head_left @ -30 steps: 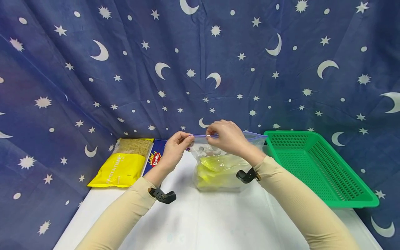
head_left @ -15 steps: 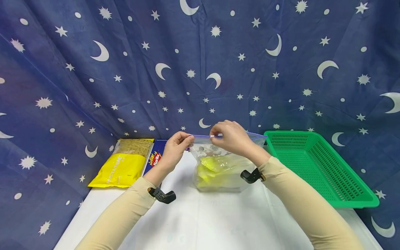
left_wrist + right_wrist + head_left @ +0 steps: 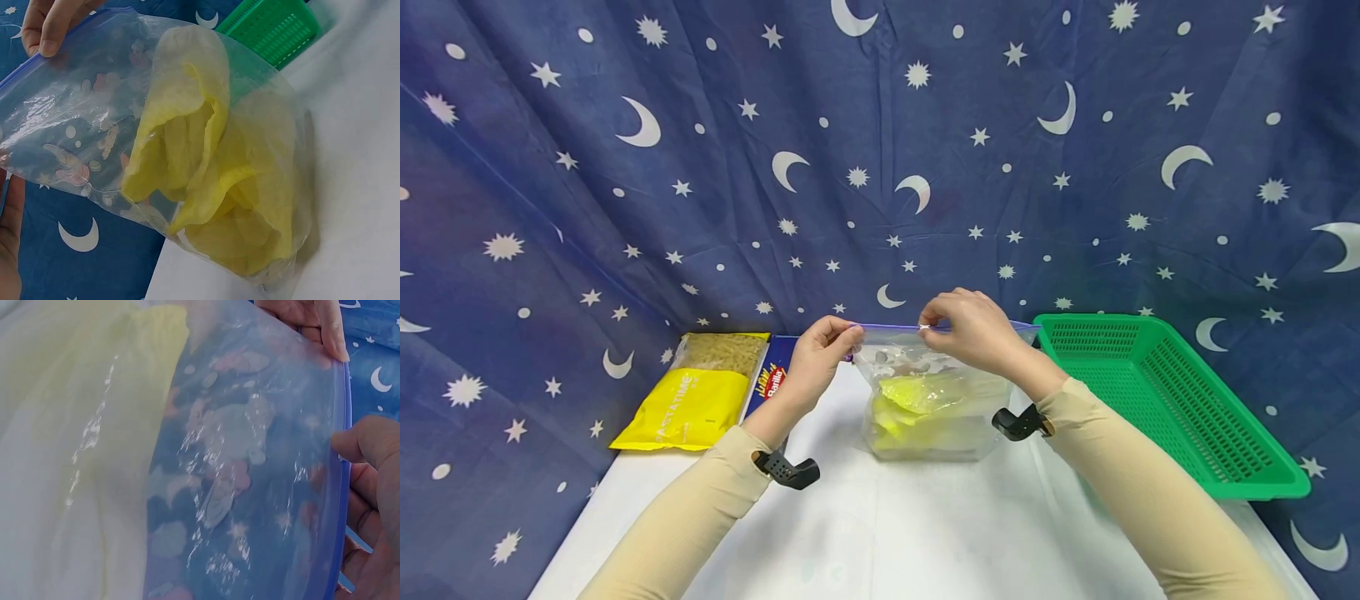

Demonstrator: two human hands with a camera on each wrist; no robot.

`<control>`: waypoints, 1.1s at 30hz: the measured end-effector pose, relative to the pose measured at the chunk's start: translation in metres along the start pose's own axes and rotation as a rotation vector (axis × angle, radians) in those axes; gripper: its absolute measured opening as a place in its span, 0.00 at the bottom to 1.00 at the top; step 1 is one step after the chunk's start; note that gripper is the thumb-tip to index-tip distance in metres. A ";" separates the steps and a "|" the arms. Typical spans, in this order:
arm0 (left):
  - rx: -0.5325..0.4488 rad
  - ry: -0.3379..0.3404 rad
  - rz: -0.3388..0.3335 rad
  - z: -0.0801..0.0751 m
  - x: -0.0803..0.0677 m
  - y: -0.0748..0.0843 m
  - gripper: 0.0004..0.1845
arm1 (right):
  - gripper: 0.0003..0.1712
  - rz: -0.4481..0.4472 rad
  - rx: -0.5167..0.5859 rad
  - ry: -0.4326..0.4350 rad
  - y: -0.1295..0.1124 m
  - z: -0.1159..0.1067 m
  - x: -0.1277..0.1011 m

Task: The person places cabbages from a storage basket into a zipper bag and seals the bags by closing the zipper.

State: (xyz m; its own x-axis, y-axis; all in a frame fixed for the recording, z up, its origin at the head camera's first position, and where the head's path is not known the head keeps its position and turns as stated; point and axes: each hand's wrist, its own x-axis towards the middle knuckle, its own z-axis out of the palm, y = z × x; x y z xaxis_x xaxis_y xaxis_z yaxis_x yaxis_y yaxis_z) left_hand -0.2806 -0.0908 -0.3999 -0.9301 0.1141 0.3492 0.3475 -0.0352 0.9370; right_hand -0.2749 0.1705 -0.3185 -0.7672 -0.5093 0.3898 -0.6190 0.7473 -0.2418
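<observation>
- The left hand point(image 3: 820, 354) pinches the left end of the blue zip strip point(image 3: 891, 327) of a clear plastic bag point(image 3: 925, 392), thumb and fingers curled onto the corner; that is a closed grip on the bag
- The right hand point(image 3: 973, 329) pinches the same strip farther along, near its middle, at a small white slider point(image 3: 925, 330); its fingers are curled over the top edge; also a closed grip on the bag
- The bag stands upright on the white table point(image 3: 887, 525), its base resting there, its top edge held level between the two hands; in the left wrist view the strip runs along the upper left, and a thumb holds it there
- Inside the bag lies a pale yellow crumpled thing point(image 3: 212, 181), filling the lower half; whether it is cloth or leaf I cannot tell; the upper half of the bag is printed with small pale figures point(image 3: 234, 456)
- Just left of the bag, flat on the table, lies a blue Barilla box point(image 3: 772, 379), partly hidden behind the left hand; beside it, farther left, a yellow pasta packet point(image 3: 688, 404)
- Right of the bag, near but apart, sits a green plastic basket point(image 3: 1217, 433), tilted toward the table edge
- Behind all hangs a dark blue cloth point(image 3: 880, 150) with white moons and stars
</observation>
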 end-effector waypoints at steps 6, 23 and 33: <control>0.003 0.005 -0.002 -0.002 -0.001 -0.001 0.09 | 0.04 0.026 0.003 -0.008 0.008 -0.004 -0.006; 0.011 -0.002 -0.032 -0.003 -0.004 0.001 0.11 | 0.04 0.060 -0.004 -0.010 0.024 -0.012 -0.022; 0.005 -0.003 -0.024 -0.002 -0.004 0.001 0.11 | 0.04 0.080 0.001 -0.009 0.032 -0.016 -0.029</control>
State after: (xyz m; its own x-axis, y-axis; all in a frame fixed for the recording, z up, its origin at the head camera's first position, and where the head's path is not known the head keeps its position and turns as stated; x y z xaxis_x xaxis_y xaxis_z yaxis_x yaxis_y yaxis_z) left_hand -0.2768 -0.0928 -0.4001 -0.9377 0.1174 0.3269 0.3260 -0.0271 0.9450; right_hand -0.2694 0.2162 -0.3230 -0.8154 -0.4520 0.3617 -0.5561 0.7851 -0.2727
